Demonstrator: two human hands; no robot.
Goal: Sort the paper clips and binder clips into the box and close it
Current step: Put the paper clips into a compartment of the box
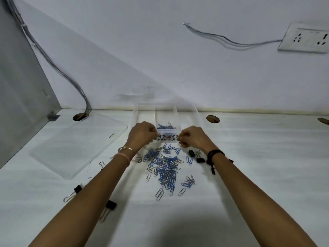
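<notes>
A clear plastic box (pixel 197 114) with long compartments stands at the back of the table. Its middle compartment holds blue paper clips (pixel 166 126), and a patterned strip (pixel 167 138) runs along its front. My left hand (pixel 142 134) is curled into a fist at the strip's left end, touching the box front. My right hand (pixel 193 138) is curled at the right end, fingertips pinched together. What either fist holds is hidden. A loose pile of blue and silver paper clips (pixel 165 168) lies between my forearms. Black binder clips (pixel 195 155) lie by my right wrist.
The clear lid (pixel 71 148) lies flat to the left. More binder clips lie at the front left, one (pixel 75 190) beside my left forearm and another (pixel 110 205) under it. Round cable holes (pixel 212 119) open in the table near the wall. A grey panel stands on the left.
</notes>
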